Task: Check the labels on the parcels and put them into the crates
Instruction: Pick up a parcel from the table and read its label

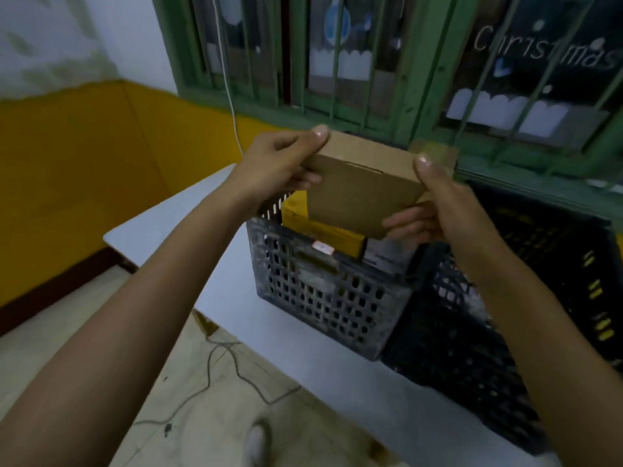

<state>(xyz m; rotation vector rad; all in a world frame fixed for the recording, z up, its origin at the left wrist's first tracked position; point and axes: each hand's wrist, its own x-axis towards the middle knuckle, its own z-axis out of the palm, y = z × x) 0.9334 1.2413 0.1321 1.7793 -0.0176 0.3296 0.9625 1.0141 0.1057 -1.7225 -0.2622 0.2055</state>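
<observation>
Forearms (135,315) reach fwd: L hand (279,163) & R hand (438,203) each pinch an end of brown parcel (364,190), tilted over grey crate (320,298) at desk (188,214) left end; black crate (488,348) touching it.

Two hands hold a brown box (362,183) up in the air. The left hand (276,166) grips one end, the right hand (435,200) grips the other. Right under the hands sits a grey crate (323,298) with parcels inside. Beside the right hand is a black crate (505,332).
</observation>
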